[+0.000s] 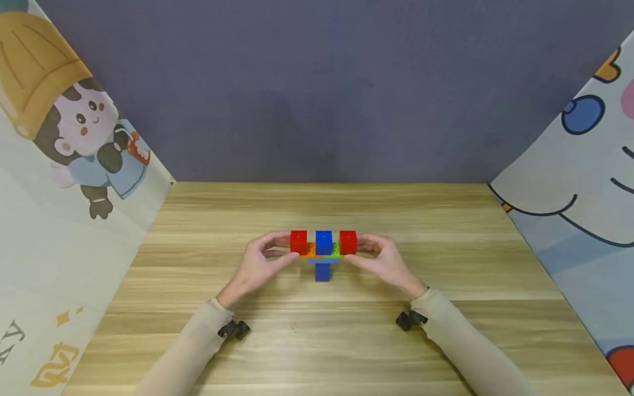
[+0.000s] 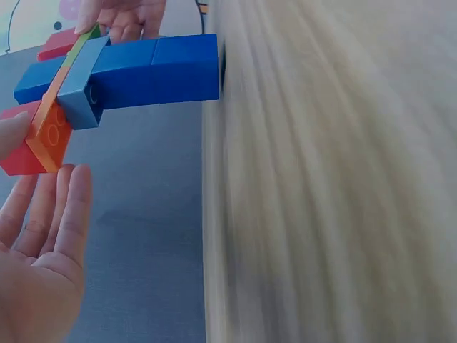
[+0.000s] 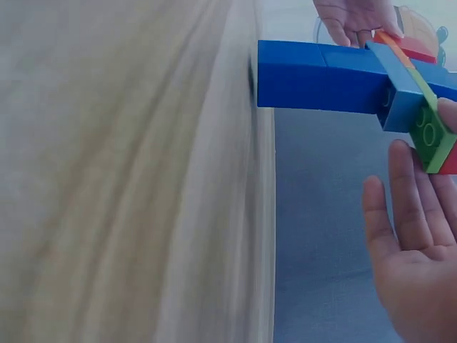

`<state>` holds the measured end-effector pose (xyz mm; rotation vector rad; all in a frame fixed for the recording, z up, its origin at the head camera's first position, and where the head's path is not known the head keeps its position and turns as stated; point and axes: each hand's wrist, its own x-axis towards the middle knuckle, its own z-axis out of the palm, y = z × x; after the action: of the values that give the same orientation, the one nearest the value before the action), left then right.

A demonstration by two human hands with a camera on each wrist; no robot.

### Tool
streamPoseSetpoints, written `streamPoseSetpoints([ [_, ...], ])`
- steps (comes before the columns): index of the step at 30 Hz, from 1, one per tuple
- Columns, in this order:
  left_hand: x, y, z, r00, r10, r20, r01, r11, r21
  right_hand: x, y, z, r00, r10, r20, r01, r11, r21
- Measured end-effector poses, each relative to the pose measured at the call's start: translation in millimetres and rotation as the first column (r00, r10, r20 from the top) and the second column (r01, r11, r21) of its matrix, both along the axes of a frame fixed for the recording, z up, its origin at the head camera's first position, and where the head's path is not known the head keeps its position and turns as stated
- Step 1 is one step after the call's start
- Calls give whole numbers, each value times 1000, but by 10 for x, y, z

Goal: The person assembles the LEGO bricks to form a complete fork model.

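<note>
A toy-brick structure stands upright on the table, its stem made of two stacked blue bricks (image 2: 157,70). On the stem sits a light blue brick (image 3: 401,89), which carries an orange brick (image 2: 51,134) on the left and a green brick (image 3: 428,136) on the right. Along the top are a left red brick (image 1: 299,242), a blue brick (image 1: 324,242) and a right red brick (image 1: 348,242). My left hand (image 1: 260,261) holds the left red brick, thumb in front and fingers behind. Mirroring it, my right hand (image 1: 383,261) holds the right red brick.
The wood-grain table (image 1: 317,341) meets a dark grey-blue panel (image 1: 317,93) at the back. White panels with cartoon prints flank it left (image 1: 143,203) and right (image 1: 535,181). Small black devices (image 1: 234,329) are strapped at both wrists.
</note>
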<state>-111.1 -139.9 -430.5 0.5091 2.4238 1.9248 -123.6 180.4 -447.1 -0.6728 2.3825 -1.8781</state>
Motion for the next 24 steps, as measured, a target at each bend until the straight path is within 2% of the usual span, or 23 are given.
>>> streamPoseSetpoints([
  [5, -78, 40, 51, 996, 37, 78, -36, 999, -7, -68, -3, 29, 999, -34, 36, 33, 999, 11],
  [9, -171, 61, 59, 986, 81, 147, -74, 996, -52, -122, -21, 48, 989, -94, 115, 93, 996, 20],
  [13, -270, 90, 41, 969, 108, 220, -94, 993, -72, -193, -34, 45, 964, -137, 227, 133, 991, 32],
  [17, -368, 130, 12, 943, 116, 312, -107, 993, -43, -284, -41, 1, 937, -156, 313, 144, 988, 60],
  [19, -414, 151, -5, 932, 116, 343, -112, 993, -31, -320, -45, -24, 928, -160, 337, 142, 987, 78],
  [24, -505, 188, -59, 919, 132, 370, -120, 991, -55, -375, -48, -66, 914, -165, 370, 128, 984, 124],
])
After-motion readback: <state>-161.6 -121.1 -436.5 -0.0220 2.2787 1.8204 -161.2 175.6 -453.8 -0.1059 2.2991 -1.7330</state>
